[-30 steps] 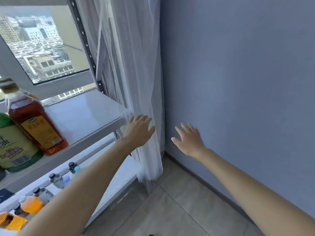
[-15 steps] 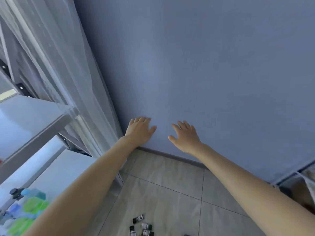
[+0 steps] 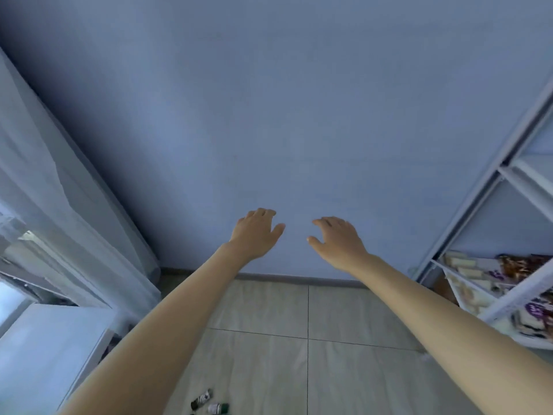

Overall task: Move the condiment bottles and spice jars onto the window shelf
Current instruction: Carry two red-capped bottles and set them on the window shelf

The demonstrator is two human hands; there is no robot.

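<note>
Head view: both bare arms extend forward over the tiled floor (image 3: 344, 369) toward a plain blue wall (image 3: 284, 115). Left hand (image 3: 256, 233) is held palm down with fingers loosely bent and thumb spread to the right; its grip is unclenched and contains nothing. Right hand (image 3: 336, 241) mirrors this posture, fingers loosely bent, thumb pointing left; its grip is likewise unclenched and contains nothing. The two hands are near each other but apart, and neither touches any object. Small jars (image 3: 209, 402) with dark caps lie on the floor at the bottom edge of the frame, between the forearms and closer to the left one; two are distinguishable, both on their sides, and their labels are too small to read. White window shelf (image 3: 45, 348) occupies the lower left corner, with a sheer curtain (image 3: 59, 205) hanging above it along the left edge. White metal rack (image 3: 490, 187) stands against the wall at the right edge; its lower levels hold packaged goods (image 3: 520, 268) in brown and purple wrappers.
</note>
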